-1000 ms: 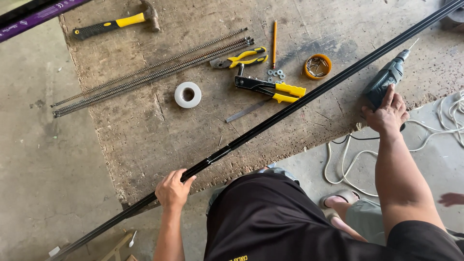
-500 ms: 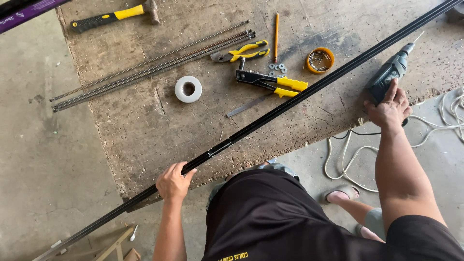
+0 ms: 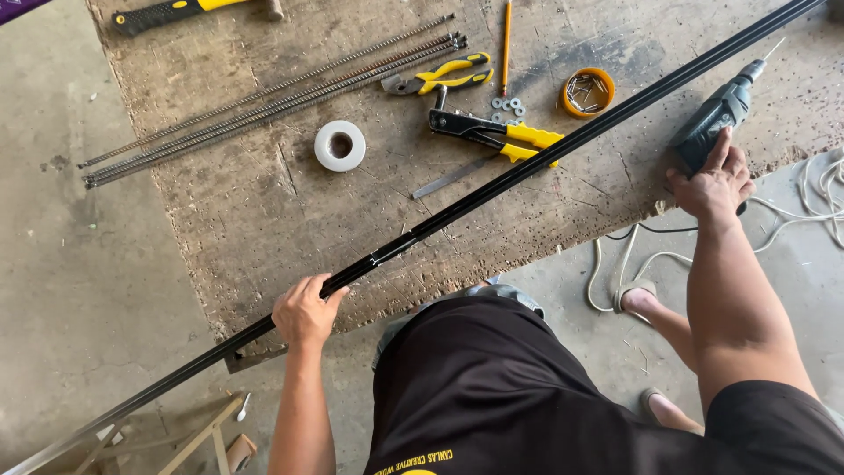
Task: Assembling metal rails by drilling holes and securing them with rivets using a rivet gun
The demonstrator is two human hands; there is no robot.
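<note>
Hands: one rail [image 3: 492,189], one drill [image 3: 716,119]

The long black rail [image 3: 492,189] cuts the wooden board [image 3: 255,229] corner to corner, walling the near edge off from the tools beyond. Past it, yellow-handled pliers [image 3: 492,132], a white tape roll [image 3: 339,145] and threaded rods [image 3: 264,101] crowd the way; bare board lies between tape roll and rail, and white cable [image 3: 818,198] clutters the floor at right
</note>
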